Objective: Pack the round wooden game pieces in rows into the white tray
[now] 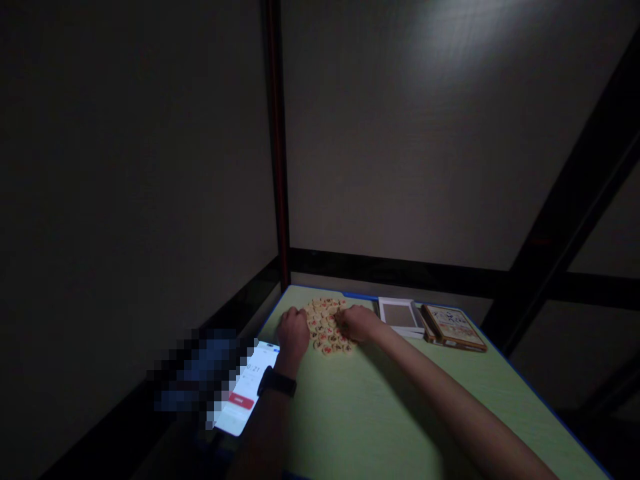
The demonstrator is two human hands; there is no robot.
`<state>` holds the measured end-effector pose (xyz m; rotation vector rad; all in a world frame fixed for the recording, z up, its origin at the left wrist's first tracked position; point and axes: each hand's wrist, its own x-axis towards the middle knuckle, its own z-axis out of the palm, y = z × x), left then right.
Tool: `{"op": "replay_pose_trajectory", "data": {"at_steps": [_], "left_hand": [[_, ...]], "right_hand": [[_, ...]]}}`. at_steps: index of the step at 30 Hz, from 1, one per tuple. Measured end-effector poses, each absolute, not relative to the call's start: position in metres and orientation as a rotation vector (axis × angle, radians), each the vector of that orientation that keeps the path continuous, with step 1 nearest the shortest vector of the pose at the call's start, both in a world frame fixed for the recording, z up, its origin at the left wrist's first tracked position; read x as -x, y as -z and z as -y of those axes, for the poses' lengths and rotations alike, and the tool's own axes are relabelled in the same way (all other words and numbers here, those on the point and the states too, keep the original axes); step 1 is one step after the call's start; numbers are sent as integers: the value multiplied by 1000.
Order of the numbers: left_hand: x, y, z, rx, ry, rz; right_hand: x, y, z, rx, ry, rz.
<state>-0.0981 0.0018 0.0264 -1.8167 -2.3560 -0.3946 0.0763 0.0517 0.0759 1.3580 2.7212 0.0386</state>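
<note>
A tight cluster of round wooden Chinese chess pieces (327,331) lies on the green table (345,413), several showing red or dark characters. At the cluster's left edge is my left hand (294,330), its fingers curled in and a dark band on the wrist. My right hand (359,323) reaches in from the right, with bent fingers pressed together against the pieces on that side. The fingertips of both hands are in shadow or turned away, so whatever they grip cannot be made out.
Behind my right hand sits an open white box tray (401,315). Beside it lies a brown printed box (451,327) near the table's right edge. A lit phone (243,393) with a red button stands left of my left forearm. Walls (400,147) close in the far and left sides.
</note>
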Motion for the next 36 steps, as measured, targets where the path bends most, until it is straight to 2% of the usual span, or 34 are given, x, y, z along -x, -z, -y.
{"op": "replay_pose_trajectory", "data": {"at_steps": [9,23,36], "left_hand": [[97,-28,0,1876,345,2381],[94,-30,0,1881,362,2393],[93,-30,-2,1855,391,2441]], "right_hand": [[-74,-69,-64,-1259,67,-2741],[-98,-57,-89,-1355,563,-2894],[-104,-53,-89,-1219,513,-2994]]}}
